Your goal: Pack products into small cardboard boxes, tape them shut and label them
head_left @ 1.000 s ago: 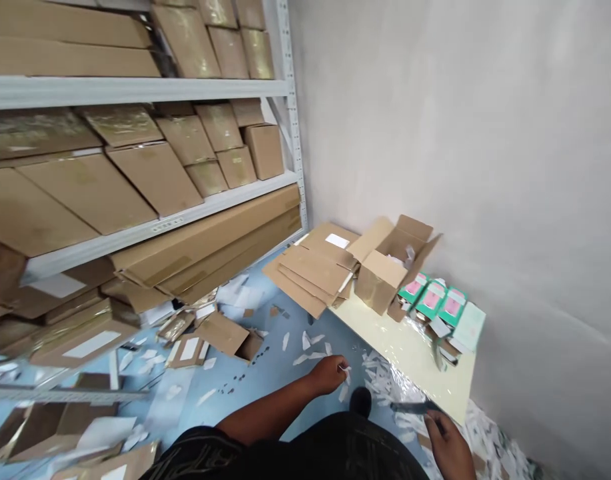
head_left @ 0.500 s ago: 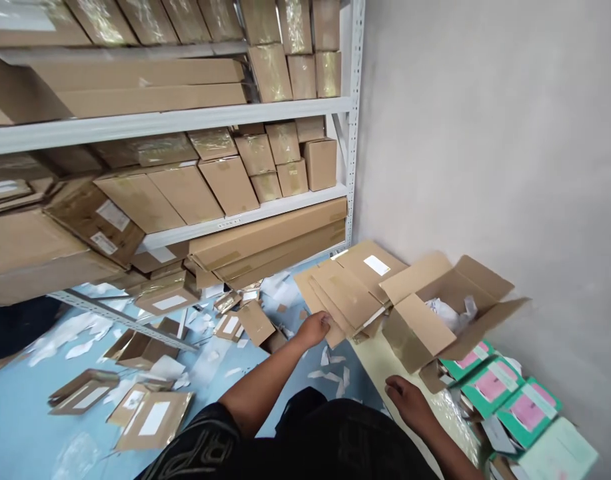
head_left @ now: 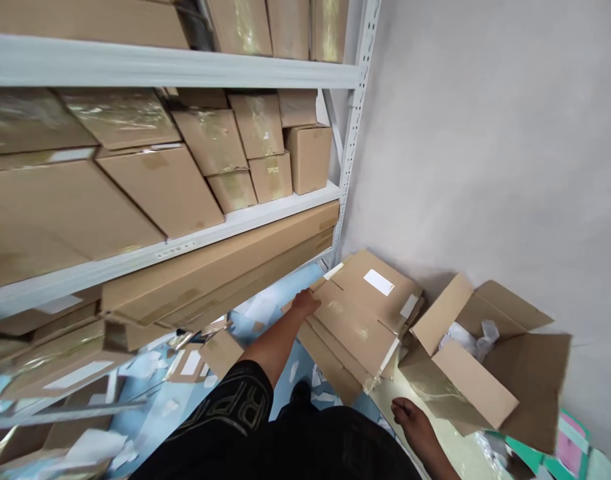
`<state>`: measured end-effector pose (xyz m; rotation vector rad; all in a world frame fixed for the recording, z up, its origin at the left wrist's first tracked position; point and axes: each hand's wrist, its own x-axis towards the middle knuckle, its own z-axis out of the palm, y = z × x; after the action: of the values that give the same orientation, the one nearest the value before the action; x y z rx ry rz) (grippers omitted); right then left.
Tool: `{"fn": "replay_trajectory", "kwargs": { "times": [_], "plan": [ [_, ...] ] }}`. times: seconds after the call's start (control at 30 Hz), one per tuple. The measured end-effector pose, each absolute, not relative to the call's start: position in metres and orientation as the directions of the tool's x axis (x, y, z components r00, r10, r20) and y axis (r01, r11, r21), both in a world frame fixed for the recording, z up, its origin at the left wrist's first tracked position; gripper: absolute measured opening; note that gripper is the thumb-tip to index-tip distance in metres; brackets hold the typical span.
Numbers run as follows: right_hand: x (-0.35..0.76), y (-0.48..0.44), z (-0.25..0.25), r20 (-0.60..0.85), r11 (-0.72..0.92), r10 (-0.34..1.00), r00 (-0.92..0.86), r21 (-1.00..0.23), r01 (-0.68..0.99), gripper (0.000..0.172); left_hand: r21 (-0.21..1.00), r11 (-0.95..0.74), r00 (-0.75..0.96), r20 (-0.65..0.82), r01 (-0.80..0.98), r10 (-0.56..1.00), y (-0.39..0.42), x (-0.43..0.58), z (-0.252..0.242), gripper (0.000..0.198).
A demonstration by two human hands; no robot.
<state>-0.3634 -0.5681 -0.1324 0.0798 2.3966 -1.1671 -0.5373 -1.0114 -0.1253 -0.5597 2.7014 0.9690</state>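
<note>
My left hand [head_left: 306,303] reaches forward to the left edge of some flattened cardboard boxes [head_left: 352,327], its fingers closed at that edge. The flattened boxes lie stacked at the far end of a pale tabletop [head_left: 392,393], and the top one bears a white label. My right hand [head_left: 409,417] hangs over the table's near edge, fingers curled, with nothing visible in it. To the right of the stack stands an open cardboard box [head_left: 435,380], flaps spread, with crumpled white plastic [head_left: 468,340] inside.
A metal shelf [head_left: 280,208] packed with taped cartons [head_left: 158,183] rises ahead and to the left. Paper scraps and opened boxes litter the blue floor [head_left: 158,407]. Green and pink boxes [head_left: 572,440] sit at the lower right by a grey wall [head_left: 485,133].
My left hand has moved forward along the flattened boxes to their far left edge. The view has shifted closer to the shelf. My right hand stays curled near the table edge.
</note>
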Motion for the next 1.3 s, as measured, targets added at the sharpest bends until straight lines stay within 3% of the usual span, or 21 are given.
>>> {"fn": "replay_trajectory", "kwargs": {
  "times": [0.13, 0.33, 0.43, 0.5, 0.6, 0.8, 0.93, 1.07, 1.17, 1.3],
  "plan": [
    [-0.349, -0.605, -0.129, -0.458, 0.656, -0.024, -0.889, -0.678, 0.332, 0.05, 0.617, 0.656, -0.894, -0.384, -0.434, -0.229, -1.03, -0.564, -0.144, 0.066],
    [-0.346, -0.638, -0.113, -0.478, 0.674, 0.065, -0.876, -0.626, 0.391, 0.05, 0.824, 0.458, -0.919, -0.392, -0.334, 0.035, -1.051, -0.57, -0.14, 0.037],
    [-0.348, -0.646, -0.103, -0.46, 0.679, 0.091, -0.883, -0.62, 0.392, 0.05, 0.903, 0.313, -0.933, -0.343, -0.295, 0.109, -1.059, -0.563, -0.122, 0.049],
    [-0.347, -0.651, -0.098, -0.442, 0.684, 0.12, -0.889, -0.612, 0.396, 0.049, 0.951, 0.132, -0.944, -0.298, -0.28, 0.139, -1.064, -0.557, -0.105, 0.056],
    [-0.341, -0.657, -0.092, -0.409, 0.683, 0.151, -0.9, -0.615, 0.394, 0.047, 0.961, -0.105, -0.96, -0.239, -0.255, 0.147, -1.072, -0.548, -0.073, 0.057],
    [-0.339, -0.667, -0.072, -0.336, 0.625, 0.177, -0.925, -0.688, 0.369, 0.041, 0.974, -0.211, -0.996, -0.08, -0.085, 0.028, -1.094, -0.53, -0.009, 0.059],
    [-0.346, -0.673, -0.055, -0.276, 0.614, 0.114, -0.954, -0.736, 0.287, 0.038, 0.984, -0.175, -0.994, 0.021, 0.04, -0.11, -1.107, -0.513, 0.037, 0.062],
    [-0.344, -0.676, -0.038, -0.169, 0.532, 0.139, -0.976, -0.818, 0.218, 0.044, 0.993, -0.035, -0.98, 0.102, 0.109, -0.172, -1.111, -0.481, 0.088, 0.061],
    [-0.335, -0.67, -0.022, -0.045, 0.451, 0.176, -0.983, -0.884, 0.121, 0.057, 0.98, 0.099, -0.975, 0.183, 0.171, -0.125, -1.104, -0.445, 0.126, 0.055],
    [-0.312, -0.651, 0.004, 0.257, 0.55, 0.234, -0.938, -0.83, -0.09, 0.084, 0.88, 0.348, -0.936, 0.352, 0.322, -0.023, -1.08, -0.388, 0.171, 0.044]
  ]
}}
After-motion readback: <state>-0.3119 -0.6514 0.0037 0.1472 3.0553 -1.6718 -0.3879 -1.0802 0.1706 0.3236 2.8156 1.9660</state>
